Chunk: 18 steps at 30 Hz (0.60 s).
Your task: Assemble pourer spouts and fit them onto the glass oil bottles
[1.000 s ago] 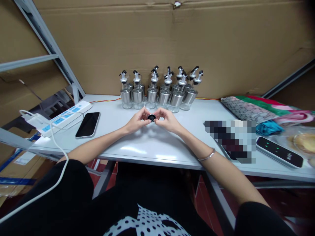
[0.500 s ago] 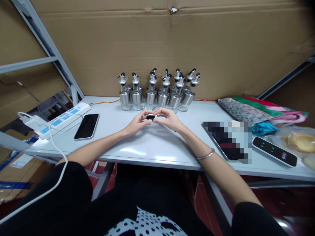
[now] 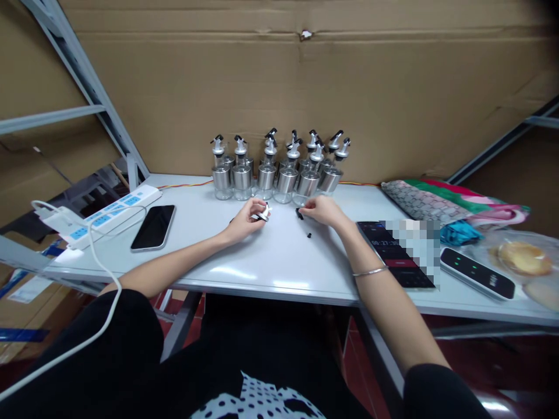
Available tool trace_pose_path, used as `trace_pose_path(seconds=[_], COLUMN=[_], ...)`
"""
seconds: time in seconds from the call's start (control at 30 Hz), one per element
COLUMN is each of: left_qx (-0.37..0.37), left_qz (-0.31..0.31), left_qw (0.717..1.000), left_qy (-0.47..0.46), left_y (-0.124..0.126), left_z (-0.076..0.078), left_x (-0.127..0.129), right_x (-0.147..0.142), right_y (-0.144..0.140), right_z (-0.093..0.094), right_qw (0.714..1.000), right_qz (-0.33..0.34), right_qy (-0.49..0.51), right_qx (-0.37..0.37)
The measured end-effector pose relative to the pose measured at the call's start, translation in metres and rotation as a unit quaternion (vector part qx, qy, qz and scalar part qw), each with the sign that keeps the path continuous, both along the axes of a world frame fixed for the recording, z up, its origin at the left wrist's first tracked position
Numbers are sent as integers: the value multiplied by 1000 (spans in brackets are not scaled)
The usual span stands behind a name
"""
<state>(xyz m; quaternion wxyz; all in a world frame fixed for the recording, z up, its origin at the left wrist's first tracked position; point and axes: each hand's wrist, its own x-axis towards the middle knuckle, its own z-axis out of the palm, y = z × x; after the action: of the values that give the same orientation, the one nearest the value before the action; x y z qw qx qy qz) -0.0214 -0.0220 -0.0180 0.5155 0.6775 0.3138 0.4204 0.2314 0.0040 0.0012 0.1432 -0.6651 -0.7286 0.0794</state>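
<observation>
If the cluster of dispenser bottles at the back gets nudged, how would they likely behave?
The dispenser bottles look tall, narrow and spout-topped, so probably tippy. Packed close together, one could topple others. Their clear lower parts look like glass, so likely fragile.

Lighting even, moderately bright, from overhead: soft glare patches on the white table (image 3: 262,273) near its front edge. Shadows faint, short under the hands. Wide-angle lens: shelf frame (image 3: 82,75) and table edges bow, corners darken, top right worst. Centre sharp enough; the bottles (image 3: 279,169) show small highlights. Slight softness at the right edge. A pixelated block covers part of the tablet (image 3: 393,250).
</observation>
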Motion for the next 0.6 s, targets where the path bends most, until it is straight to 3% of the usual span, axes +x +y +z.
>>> trace_pose_path(seconds=[0.2, 0.4, 0.47, 0.53, 0.6], left_qx=[-31, -28, -25, -26, -28], left_qz=[-9, -24, -26, -30, -38], left_qw=[999, 999, 999, 999, 999], left_qy=[-8, -19, -20, -18, -18], left_y=[0, 4, 4, 5, 4], left_z=[-5, -10, -11, -12, -11], left_x=[2, 1, 1, 1, 1], right_x=[-22, -22, -21, -22, -26], right_y=[-5, -5, -6, -9, -13], right_z=[-4, -4, -1, 3, 7], right_qw=[996, 997, 999, 988, 945], right_qz=[-55, -57, -49, -12, 54], right_qy=[-65, -49, 15, 151, 318], right_qx=[8, 8, 13, -3, -53])
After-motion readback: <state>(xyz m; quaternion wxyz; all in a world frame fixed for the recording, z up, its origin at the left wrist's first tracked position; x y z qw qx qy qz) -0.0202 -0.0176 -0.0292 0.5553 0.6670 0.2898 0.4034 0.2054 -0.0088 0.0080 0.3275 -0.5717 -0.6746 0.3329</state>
